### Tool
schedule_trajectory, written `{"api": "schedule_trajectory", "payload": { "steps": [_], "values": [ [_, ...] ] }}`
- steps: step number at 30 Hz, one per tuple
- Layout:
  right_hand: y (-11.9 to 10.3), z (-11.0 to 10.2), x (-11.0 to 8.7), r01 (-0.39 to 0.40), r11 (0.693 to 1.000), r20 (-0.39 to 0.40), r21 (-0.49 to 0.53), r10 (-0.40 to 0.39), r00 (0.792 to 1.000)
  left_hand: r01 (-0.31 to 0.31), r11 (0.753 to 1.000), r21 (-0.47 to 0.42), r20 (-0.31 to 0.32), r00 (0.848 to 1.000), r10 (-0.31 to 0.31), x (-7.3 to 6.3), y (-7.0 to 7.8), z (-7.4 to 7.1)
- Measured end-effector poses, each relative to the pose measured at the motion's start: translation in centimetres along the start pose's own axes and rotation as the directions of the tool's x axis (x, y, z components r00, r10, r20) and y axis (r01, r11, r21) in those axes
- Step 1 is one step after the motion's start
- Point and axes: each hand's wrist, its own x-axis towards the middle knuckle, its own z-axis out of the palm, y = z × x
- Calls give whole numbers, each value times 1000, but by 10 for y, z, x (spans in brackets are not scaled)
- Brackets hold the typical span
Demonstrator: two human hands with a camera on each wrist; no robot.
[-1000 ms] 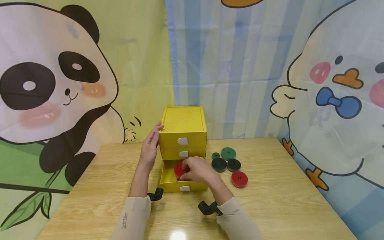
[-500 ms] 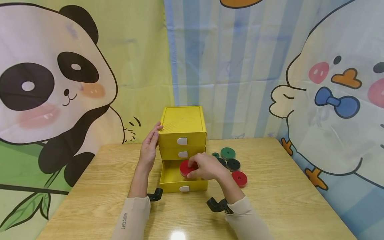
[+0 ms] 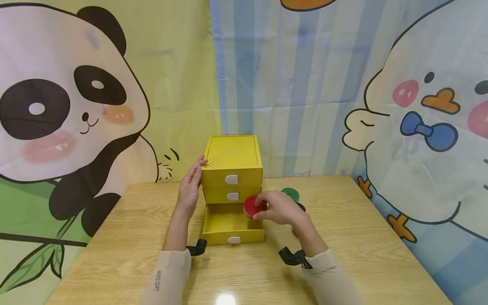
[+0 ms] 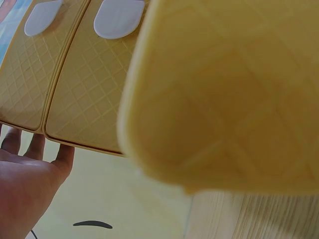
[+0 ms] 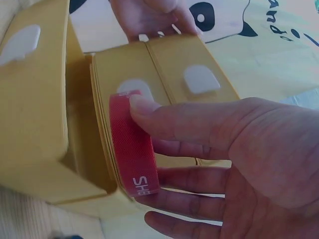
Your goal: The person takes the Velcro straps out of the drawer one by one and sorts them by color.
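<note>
A small yellow drawer cabinet [image 3: 232, 152] stands at the back of the table, its bottom drawer [image 3: 219, 237] pulled out. My left hand [image 3: 188, 192] rests against the cabinet's left side; in the left wrist view its fingers [image 4: 36, 147] touch the side edge without curling round it. A red roll of tape [image 3: 251, 207] is pinched between the thumb and fingers of my right hand [image 3: 280, 206], above the drawer's right side. Pale lettering shows on the roll's woven-looking rim in the right wrist view. The visible part of the drawer's floor is bare.
A green roll [image 3: 290, 194] lies on the wooden table [image 3: 343, 245] right of the cabinet. Part of a black roll [image 3: 301, 206] shows behind my right hand, which hides the other rolls. Printed curtains [image 3: 259, 84] hang behind the table.
The red roll has been lifted from inside the bottom drawer and carried right and upward in my right hand. My left hand stays at the cabinet's side.
</note>
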Motion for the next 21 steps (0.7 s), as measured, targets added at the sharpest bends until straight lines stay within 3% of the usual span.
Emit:
{"api": "schedule_trajectory", "payload": {
  "steps": [10,21],
  "values": [
    [23,-11,-11,10,1000,-16,-29,-10,1000,6,1000,3,-2,1000,-6,0,0,0],
    [39,-17,-19,26,1000,17,-9,-26,1000,2,1000,15,-5,1000,-2,0,-1,0]
  ]
}}
